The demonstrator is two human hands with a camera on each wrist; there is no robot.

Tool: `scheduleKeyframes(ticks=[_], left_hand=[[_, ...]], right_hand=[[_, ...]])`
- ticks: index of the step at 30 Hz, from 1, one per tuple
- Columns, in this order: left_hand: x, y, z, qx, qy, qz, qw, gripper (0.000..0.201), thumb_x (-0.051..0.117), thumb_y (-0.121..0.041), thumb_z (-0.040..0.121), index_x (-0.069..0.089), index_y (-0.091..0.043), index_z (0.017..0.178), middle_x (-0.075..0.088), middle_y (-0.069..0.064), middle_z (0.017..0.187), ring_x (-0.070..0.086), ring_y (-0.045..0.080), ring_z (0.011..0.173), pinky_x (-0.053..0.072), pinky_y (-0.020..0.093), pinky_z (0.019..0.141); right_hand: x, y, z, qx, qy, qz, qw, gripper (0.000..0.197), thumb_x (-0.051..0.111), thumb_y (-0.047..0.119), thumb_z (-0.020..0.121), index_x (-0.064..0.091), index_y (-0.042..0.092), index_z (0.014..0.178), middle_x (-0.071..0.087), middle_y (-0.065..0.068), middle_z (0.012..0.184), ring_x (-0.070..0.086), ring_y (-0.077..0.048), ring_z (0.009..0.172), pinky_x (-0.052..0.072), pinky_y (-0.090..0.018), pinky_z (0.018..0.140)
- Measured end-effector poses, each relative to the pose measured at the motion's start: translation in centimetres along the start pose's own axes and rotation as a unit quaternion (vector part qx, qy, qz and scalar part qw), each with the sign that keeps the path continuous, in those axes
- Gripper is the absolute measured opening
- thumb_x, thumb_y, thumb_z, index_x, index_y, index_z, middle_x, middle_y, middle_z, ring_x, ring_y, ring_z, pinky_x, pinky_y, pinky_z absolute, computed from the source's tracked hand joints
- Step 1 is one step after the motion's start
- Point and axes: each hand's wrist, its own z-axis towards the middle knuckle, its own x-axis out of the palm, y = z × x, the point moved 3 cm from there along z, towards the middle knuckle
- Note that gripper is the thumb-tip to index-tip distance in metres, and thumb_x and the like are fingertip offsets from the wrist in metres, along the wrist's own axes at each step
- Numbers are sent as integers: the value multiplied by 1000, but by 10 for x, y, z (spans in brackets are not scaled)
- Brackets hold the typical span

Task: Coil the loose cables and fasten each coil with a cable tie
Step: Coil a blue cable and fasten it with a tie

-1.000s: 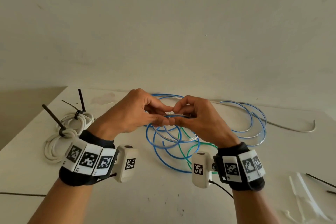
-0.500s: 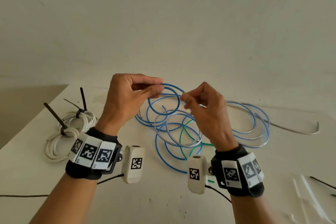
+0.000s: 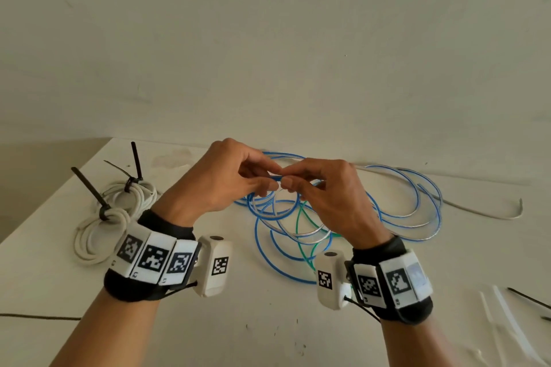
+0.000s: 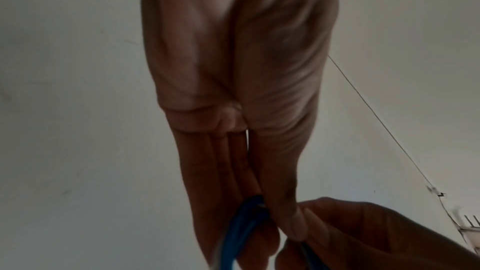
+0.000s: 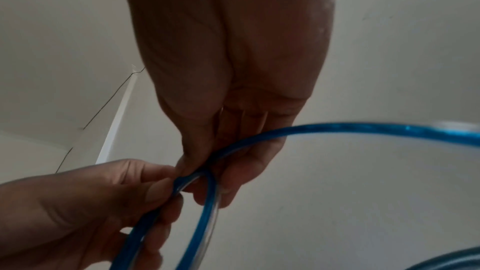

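Observation:
A blue cable (image 3: 417, 197) lies in loose loops across the middle of the white table (image 3: 268, 322). My left hand (image 3: 268, 179) and right hand (image 3: 290, 180) meet fingertip to fingertip just above it. Both pinch blue strands at the same spot. In the left wrist view the left hand (image 4: 259, 213) holds the blue cable (image 4: 241, 229) between thumb and fingers. The right wrist view has the right hand (image 5: 207, 167) pinching a small loop of the blue cable (image 5: 337, 128) beside the left hand's fingers (image 5: 155, 188). A green cable (image 3: 298, 226) lies under the blue loops.
A coiled white cable (image 3: 98, 232) bound with black cable ties (image 3: 89, 188) lies at the table's left edge. A loose white cable (image 3: 477, 211) runs along the back right. White cable ties (image 3: 507, 316) and black ones (image 3: 527, 296) lie at the front right.
Half a second ago the hands were raised and apart, each holding blue cable. They have come down and together, and the right hand's strand now meets the left hand's pinch.

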Motion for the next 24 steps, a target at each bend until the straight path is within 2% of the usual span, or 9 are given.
scheduleKeyframes(ticks=[3,5,7,11,13,15,19,21,24], left_hand=[[-2,1,0,0,-16,20,1000,27,88,-13,75,79,-23,98,78,-4,79,73,5,76,50,11,74],[-4,1,1,13,-39,5,999,26,87,-11,76,78,-26,95,78,-4,77,73,4,73,50,11,73],[-10,-2,1,29,-60,-18,998,26,85,-8,78,78,-24,97,78,-5,78,74,6,74,53,12,75],[-18,-6,-1,60,-118,-81,988,23,83,-11,78,79,-17,100,78,0,80,75,15,74,56,18,76],[-19,-5,0,55,-162,-157,973,20,80,-8,81,79,-13,101,77,7,79,73,20,72,60,27,76],[-19,-2,1,44,-195,-260,945,19,77,-4,83,77,-10,101,76,13,79,71,23,71,60,32,75],[-7,-6,2,21,-215,-338,916,20,74,-1,85,75,-6,104,75,11,78,71,23,71,59,29,73],[-2,-4,4,8,-195,-339,920,23,76,-4,84,75,-7,106,76,11,83,73,23,76,60,31,77],[-2,1,5,-1,-94,-209,973,40,80,-22,78,72,-16,117,78,6,96,75,19,92,58,30,88]], right_hand=[[-8,2,1,-4,-62,-5,998,7,77,20,89,81,21,95,76,17,83,69,5,83,45,-7,72],[-12,3,2,-6,-105,28,994,7,77,18,89,81,20,94,77,13,83,71,0,83,49,-12,73],[-17,3,1,-1,-161,84,983,6,76,16,90,80,19,93,77,9,81,71,-6,77,56,-22,66],[-26,7,-3,4,-253,123,960,3,77,20,89,79,22,89,77,7,81,64,-8,64,54,-28,56],[-21,9,-2,6,-219,132,967,1,77,19,89,78,21,89,77,5,83,63,-8,64,52,-29,55],[-11,11,-1,19,-174,185,967,4,78,15,88,76,16,92,77,-1,85,68,-16,72,54,-27,54],[2,12,0,44,-183,293,937,10,78,7,87,70,7,94,78,-11,88,77,-28,84,63,-36,72],[0,10,1,44,-197,311,929,8,75,3,88,70,5,94,78,-13,85,77,-30,83,63,-37,75],[-12,4,1,37,-152,247,956,8,77,5,87,74,9,93,78,-7,83,77,-24,80,62,-34,75]])
